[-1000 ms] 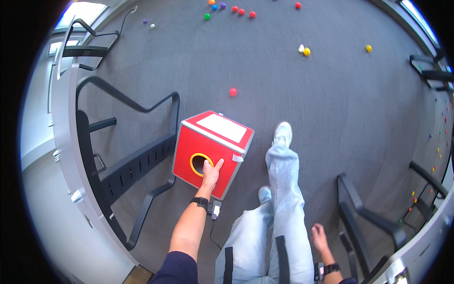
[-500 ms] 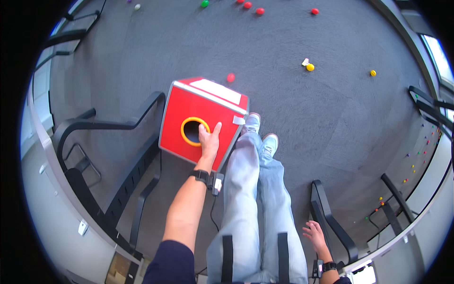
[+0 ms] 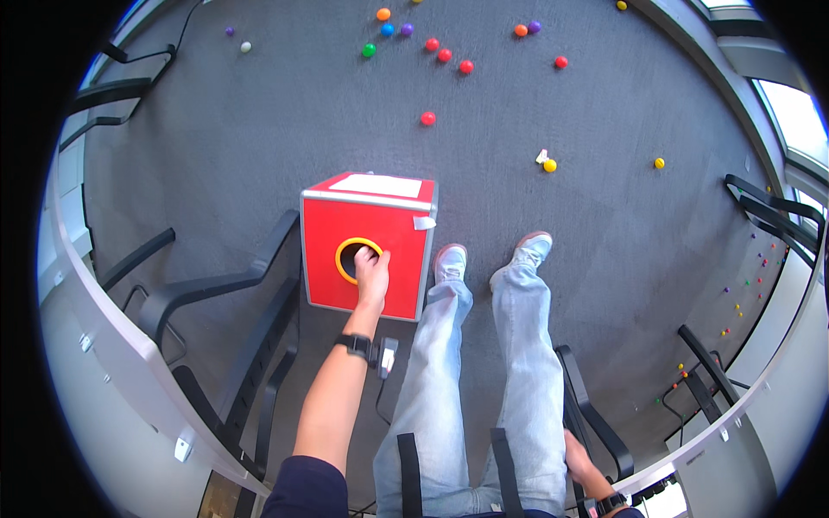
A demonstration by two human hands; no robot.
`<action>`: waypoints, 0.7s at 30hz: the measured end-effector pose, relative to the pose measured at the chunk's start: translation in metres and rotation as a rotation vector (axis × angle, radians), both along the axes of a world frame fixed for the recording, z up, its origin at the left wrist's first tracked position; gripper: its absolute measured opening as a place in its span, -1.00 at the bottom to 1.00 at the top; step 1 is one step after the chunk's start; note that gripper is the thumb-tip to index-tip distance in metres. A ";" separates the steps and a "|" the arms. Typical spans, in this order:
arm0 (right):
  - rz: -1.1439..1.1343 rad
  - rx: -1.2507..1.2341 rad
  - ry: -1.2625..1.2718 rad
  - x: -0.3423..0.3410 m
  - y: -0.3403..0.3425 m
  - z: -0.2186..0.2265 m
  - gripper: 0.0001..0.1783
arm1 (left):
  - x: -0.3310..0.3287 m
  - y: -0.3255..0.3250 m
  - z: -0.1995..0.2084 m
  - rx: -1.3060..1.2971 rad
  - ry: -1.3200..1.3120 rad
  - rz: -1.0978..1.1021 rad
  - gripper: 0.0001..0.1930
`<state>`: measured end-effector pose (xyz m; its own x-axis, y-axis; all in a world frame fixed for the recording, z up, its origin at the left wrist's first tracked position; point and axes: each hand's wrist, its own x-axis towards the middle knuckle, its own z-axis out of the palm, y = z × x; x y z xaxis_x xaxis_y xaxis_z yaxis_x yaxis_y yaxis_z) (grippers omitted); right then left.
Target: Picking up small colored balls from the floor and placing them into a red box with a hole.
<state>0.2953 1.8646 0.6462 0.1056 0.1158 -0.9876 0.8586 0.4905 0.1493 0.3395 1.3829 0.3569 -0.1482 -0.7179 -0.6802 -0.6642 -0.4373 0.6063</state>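
Showing its round opening to the camera, a red cube-shaped box with smooth panels and grey edging (image 3: 393, 228) is just left of the person's left shoe (image 3: 450, 262); whether its underside touches the floor, I cannot tell. It looks stiff and hollow, probably light for its bulk, its flat faces likely slippery. The best hold appears to be the yellow ring-shaped rim (image 3: 338, 262) around the opening, or the lower edges with both palms; thin panels might flex or dent if squeezed. The bare left hand (image 3: 372, 274) is clamped on the box at the rim's right side, fingers inside, thumb outside.

A blank-looking white rectangular sheet (image 3: 377, 185) covers much of the far face, and a pale strip of tape (image 3: 424, 223) crosses the right edge; no writing can be read on either.

The right hand (image 3: 578, 455) is beside the right thigh, partly hidden, so I cannot tell how its fingers stand. Beyond the box, a small red ball (image 3: 428, 119) and other coloured balls lie scattered on the dark grey floor (image 3: 492, 129).
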 end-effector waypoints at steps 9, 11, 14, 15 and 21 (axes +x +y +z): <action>-0.144 0.173 -0.247 -0.003 0.017 0.102 -0.43 | 0.071 0.073 0.212 0.589 -0.019 -0.664 -0.90; -0.066 0.065 -0.191 -0.024 0.015 0.115 -0.44 | 0.079 0.088 0.273 0.583 -0.132 -0.801 -0.83; 0.171 -0.115 -0.009 -0.070 0.019 0.133 -0.47 | 0.043 0.087 0.352 0.578 -0.185 -0.750 -0.64; 0.290 -0.176 0.070 -0.085 0.026 0.146 -0.48 | 0.030 0.090 0.371 0.517 -0.149 -0.760 -0.63; 0.974 -0.541 0.922 -0.196 0.006 0.208 -0.52 | -0.074 0.093 0.510 0.355 0.179 -1.226 -0.67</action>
<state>0.0990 1.8711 0.8541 -0.4822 -0.6341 -0.6045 -0.1566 0.7413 -0.6526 0.2656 1.4760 0.8665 -0.6875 0.1665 -0.7068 -0.6663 0.2425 0.7052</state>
